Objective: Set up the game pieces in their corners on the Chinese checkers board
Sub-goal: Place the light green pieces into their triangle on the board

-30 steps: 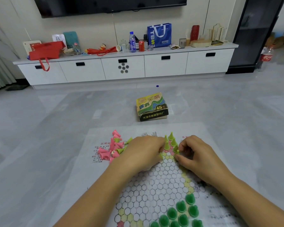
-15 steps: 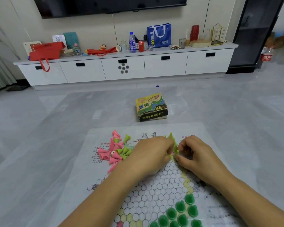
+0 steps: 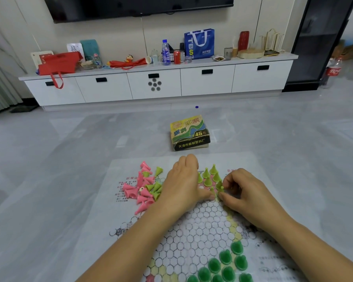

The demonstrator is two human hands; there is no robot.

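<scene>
Stretching farther than before, the left hand [image 3: 181, 186] is lying palm-down over the board [image 3: 192, 237], its hold unclear; the right hand [image 3: 247, 194] is pinching a light green piece [image 3: 221, 189].

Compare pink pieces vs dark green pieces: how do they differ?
The pink pieces lie toppled in a loose heap; the dark green pieces stand upright in rows. Pink sit off the cells, far left; dark green occupy near-corner cells. Both rest on the board.

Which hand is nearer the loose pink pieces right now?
Left. The left hand lies just right of the pink pieces; the right hand is beyond it, pinching a green piece.
</scene>
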